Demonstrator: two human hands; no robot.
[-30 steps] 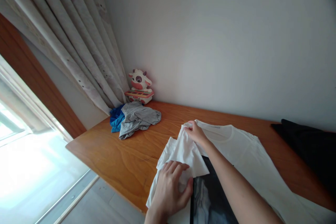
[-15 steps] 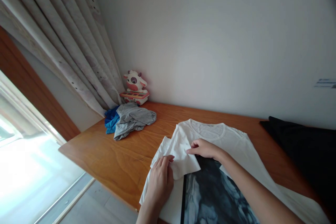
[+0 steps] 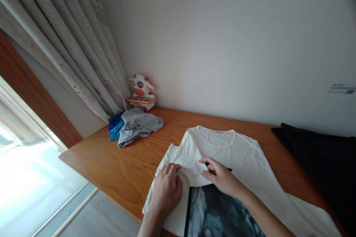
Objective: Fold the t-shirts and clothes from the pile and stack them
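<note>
A white T-shirt [image 3: 246,163] lies spread on the wooden table, with a dark marbled print [image 3: 219,211] on its front. Its left side is folded inward, and the short sleeve [image 3: 191,172] rests across the upper edge of the print. My left hand [image 3: 167,185] lies on the folded left edge, fingers bent over the cloth and the thumb apart from them. At the sleeve's inner end is my right hand [image 3: 217,174], its thumb and index finger apart and touching the cloth. Its other fingers are curled and partly hidden.
A crumpled grey garment [image 3: 140,126] and a blue one [image 3: 115,126] lie at the table's [image 3: 111,166] back left. Behind them sits a cow toy with a keyboard [image 3: 141,92]. Black cloth [image 3: 319,155] lies at the right. A curtain [image 3: 83,44] hangs at the left.
My right hand has moved slightly down, and its thumb and index finger have spread apart. The sleeve now lies flatter over the print. My left hand stays on the folded edge.
</note>
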